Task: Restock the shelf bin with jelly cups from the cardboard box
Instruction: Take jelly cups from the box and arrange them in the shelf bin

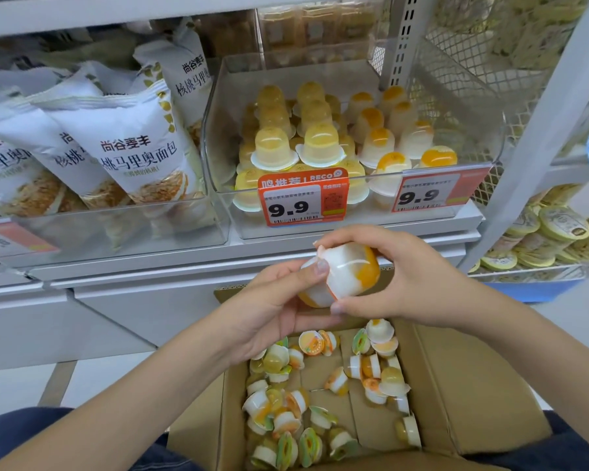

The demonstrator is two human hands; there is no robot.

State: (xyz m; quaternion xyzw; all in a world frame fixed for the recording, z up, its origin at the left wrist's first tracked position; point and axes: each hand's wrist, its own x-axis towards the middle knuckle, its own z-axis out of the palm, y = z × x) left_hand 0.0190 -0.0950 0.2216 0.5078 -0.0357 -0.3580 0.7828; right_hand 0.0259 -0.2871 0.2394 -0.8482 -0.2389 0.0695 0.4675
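Holding two jelly cups (342,278) between both hands, you're above the cardboard box (456,385), just near of the shelf bin (351,219). Far left: bread bags (130,158). L hand (272,314) cups the lower one, thumb curled on top; R hand (402,277) wraps fingers round the upper one (orange-tipped). Bin holds yellow & orange cups w/ price tags (303,198) on front.

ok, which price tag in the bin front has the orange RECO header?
The left price tag, in front of the yellow jelly cups; the right price tag is plain, no header.
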